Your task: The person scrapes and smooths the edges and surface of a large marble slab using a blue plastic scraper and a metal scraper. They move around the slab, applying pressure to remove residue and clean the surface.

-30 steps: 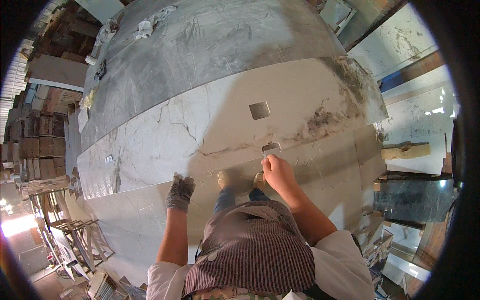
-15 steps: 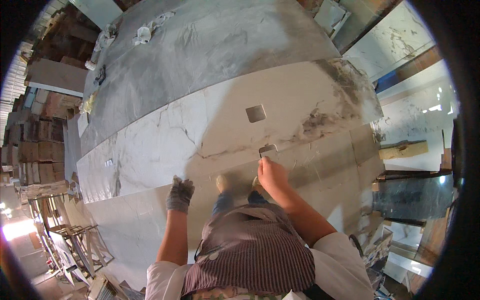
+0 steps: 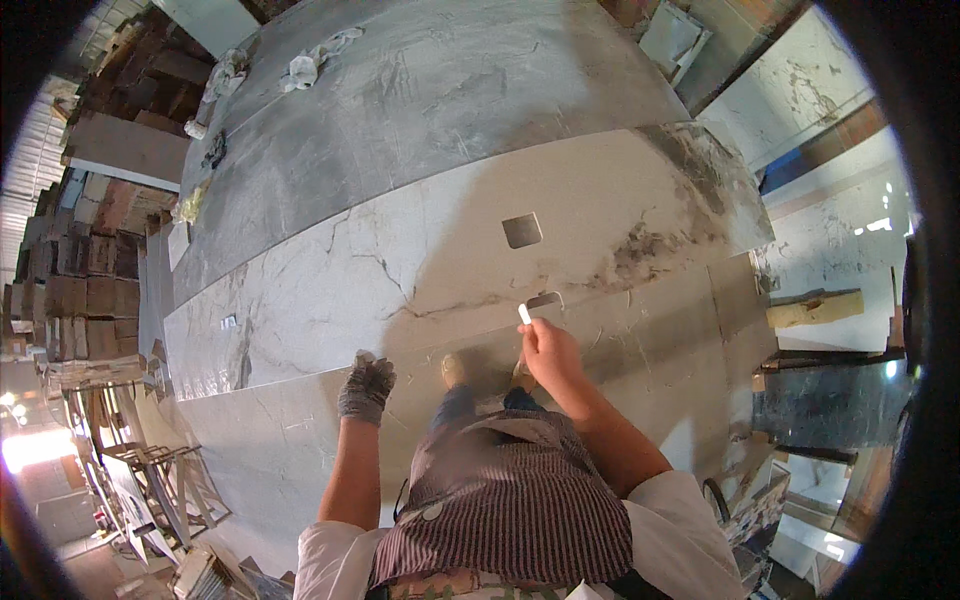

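A long white marble-look slab with grey and brown veining lies before me. Two square cutouts go through its right half: one in the middle, the other at the near edge. My bare right hand is closed on a small white strip, which points up beside the near cutout. What the strip is, I cannot make out. My left hand, in a grey glove, hovers by the slab's near edge with its fingers curled. Something pale shows at its fingertips, too small to name.
Under and beyond the slab spreads a large grey sheet. Crumpled plastic lies at its far left. Stacked boxes and a metal rack line the left side. More slabs and a wood offcut are on the right.
My right hand has drawn back slightly from the near cutout, and the white strip now stands out from its fingers. The left hand stays near the slab's edge. The view has shifted slightly.
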`<state>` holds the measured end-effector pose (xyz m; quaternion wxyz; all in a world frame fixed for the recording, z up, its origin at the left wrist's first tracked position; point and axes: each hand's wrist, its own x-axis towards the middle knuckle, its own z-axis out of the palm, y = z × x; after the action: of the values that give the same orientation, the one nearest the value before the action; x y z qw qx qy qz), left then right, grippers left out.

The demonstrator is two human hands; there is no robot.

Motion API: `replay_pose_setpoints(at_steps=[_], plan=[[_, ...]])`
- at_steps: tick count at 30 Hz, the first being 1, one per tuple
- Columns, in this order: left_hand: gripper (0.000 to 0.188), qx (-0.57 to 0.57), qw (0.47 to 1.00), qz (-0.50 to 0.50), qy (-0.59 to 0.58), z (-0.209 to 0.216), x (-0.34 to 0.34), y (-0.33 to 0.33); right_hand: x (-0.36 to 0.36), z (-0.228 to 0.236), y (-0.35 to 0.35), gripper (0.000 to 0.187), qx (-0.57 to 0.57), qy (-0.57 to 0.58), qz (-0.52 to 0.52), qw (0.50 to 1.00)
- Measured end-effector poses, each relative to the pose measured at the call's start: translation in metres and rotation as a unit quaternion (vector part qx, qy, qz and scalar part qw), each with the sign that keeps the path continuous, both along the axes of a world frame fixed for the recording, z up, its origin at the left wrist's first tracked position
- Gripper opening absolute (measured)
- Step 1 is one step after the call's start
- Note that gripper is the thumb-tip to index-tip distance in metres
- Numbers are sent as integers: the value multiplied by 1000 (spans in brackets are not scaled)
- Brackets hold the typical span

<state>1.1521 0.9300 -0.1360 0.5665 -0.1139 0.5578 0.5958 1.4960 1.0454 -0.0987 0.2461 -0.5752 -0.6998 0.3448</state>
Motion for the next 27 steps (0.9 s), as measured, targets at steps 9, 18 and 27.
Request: replay_pose_setpoints(at_steps=[9, 18, 27], plan=[[36, -28, 999, 4, -14, -12, 0, -2, -15, 67, 5, 21, -198, 228, 24, 953], [24, -36, 983, -178, -24, -53, -10, -49, -80, 108, 0, 20, -220, 289, 133, 922], [33, -21, 184, -690, 700, -81, -81, -169, -208, 134, -7, 8, -298, 321, 263, 860]])
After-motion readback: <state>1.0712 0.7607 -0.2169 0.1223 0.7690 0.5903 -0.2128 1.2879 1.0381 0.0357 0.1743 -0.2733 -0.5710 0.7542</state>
